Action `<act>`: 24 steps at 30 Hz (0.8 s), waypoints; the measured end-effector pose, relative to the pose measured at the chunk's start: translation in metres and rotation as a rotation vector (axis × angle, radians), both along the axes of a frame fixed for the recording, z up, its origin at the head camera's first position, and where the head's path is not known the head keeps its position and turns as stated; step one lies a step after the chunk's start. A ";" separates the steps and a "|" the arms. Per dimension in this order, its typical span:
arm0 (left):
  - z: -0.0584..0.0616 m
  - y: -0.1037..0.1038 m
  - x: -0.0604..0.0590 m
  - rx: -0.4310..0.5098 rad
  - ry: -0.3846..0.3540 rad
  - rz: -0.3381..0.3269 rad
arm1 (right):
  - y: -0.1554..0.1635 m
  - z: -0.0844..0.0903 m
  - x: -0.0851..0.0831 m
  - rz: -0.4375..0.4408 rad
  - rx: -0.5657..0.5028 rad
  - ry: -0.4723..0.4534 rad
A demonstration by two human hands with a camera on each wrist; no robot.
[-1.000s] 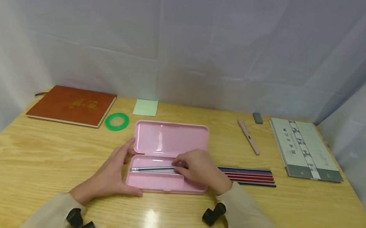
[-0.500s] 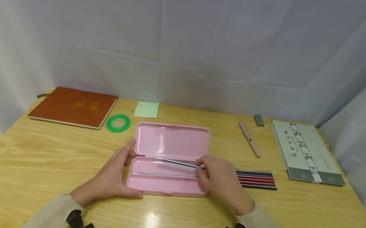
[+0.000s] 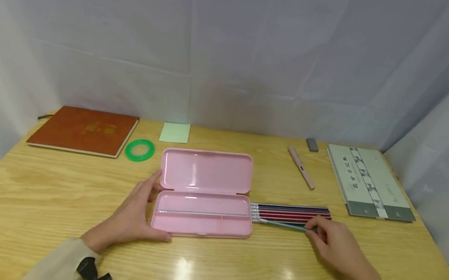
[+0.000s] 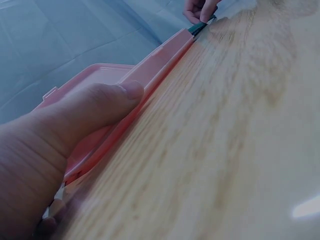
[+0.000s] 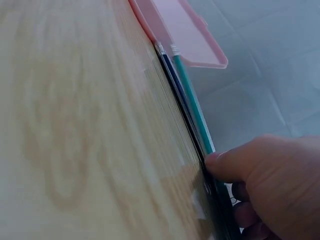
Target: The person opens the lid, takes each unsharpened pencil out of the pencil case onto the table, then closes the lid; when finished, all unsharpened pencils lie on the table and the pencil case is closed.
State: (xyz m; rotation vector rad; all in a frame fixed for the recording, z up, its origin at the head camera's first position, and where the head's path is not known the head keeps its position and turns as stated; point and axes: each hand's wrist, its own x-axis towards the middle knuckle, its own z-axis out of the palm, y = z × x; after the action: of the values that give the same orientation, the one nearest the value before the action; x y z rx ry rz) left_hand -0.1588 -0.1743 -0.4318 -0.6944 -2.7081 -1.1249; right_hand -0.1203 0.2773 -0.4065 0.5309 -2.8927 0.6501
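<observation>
A pink pencil case (image 3: 206,171) lies open mid-table, lid back, and a thin grey strip runs along its tray. My left hand (image 3: 144,208) grips the case's left end, thumb (image 4: 100,107) laid along the front wall of the case (image 4: 165,55). To the case's right, a row of dark and red pencils (image 3: 292,212) lies on the wood. My right hand (image 3: 315,230) pinches the right end of a teal pencil (image 3: 281,224) lying at the near side of that row. The right wrist view shows the teal pencil (image 5: 192,105) beside the dark pencils (image 5: 175,85).
At the back left lie a brown notebook (image 3: 84,130), a green tape ring (image 3: 140,150) and a green sticky note (image 3: 175,132). A pink pen (image 3: 301,167), a grey eraser (image 3: 312,145) and a grey-white booklet (image 3: 370,182) sit back right. White cloth walls surround the table.
My right hand lifted a pencil out of the case's tray and carried it right, down beside the pencil row. The left hand stayed on the case.
</observation>
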 end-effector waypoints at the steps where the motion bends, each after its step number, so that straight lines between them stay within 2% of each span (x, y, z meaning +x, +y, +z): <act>1: 0.000 0.000 0.000 0.000 -0.004 0.000 | 0.002 0.000 0.000 0.005 0.002 -0.001; 7: -0.001 0.001 0.000 0.011 -0.011 0.004 | -0.003 -0.002 -0.004 0.040 0.001 0.042; 17: -0.001 -0.001 0.000 0.010 -0.001 0.000 | -0.042 -0.002 -0.020 0.081 -0.018 0.006; 24: 0.001 0.000 0.000 0.017 -0.003 0.001 | -0.076 0.005 -0.035 0.183 -0.040 0.086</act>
State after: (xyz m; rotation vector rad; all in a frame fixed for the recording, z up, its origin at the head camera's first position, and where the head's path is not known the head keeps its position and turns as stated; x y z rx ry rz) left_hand -0.1586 -0.1738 -0.4313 -0.6892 -2.6985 -1.1480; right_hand -0.1550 0.2016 -0.4015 0.8050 -2.7663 0.6896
